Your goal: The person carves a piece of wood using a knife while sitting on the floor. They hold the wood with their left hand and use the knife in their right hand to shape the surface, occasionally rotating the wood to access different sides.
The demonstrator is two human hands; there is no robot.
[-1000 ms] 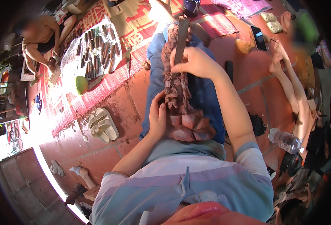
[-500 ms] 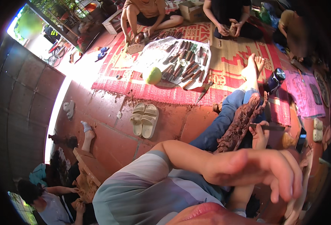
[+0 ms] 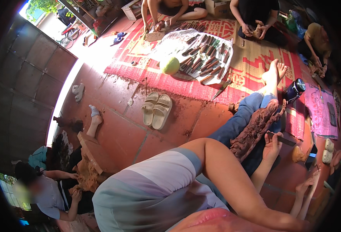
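A long, reddish-brown wood carving point(image 3: 254, 129) with deep, knotty relief lies along my outstretched legs in blue jeans. Beside its lower end is my right hand point(image 3: 271, 149), palm toward me, with its fingers closed around a dark, flat, bar-shaped tool point(image 3: 286, 140). The exact kind of tool cannot be made out. My left arm point(image 3: 232, 181) bends at the elbow in front of me, and its forearm runs down to the lower right. The left hand itself is lost past the dark rim, so its fingers do not show.
Beige sandals point(image 3: 157, 111) stand on the red tiles. On the patterned mat, a white cloth point(image 3: 168, 49) bears several wooden-handled tools, with a green round fruit point(image 3: 169, 65) at its edge. A dark flask point(image 3: 294, 91) stands by my feet. Several people sit around, one at lower left point(image 3: 56, 193).
My left hand has swung from in front of me down and out at the lower right. My right hand still grips the tool by the carving. The view has shifted left.
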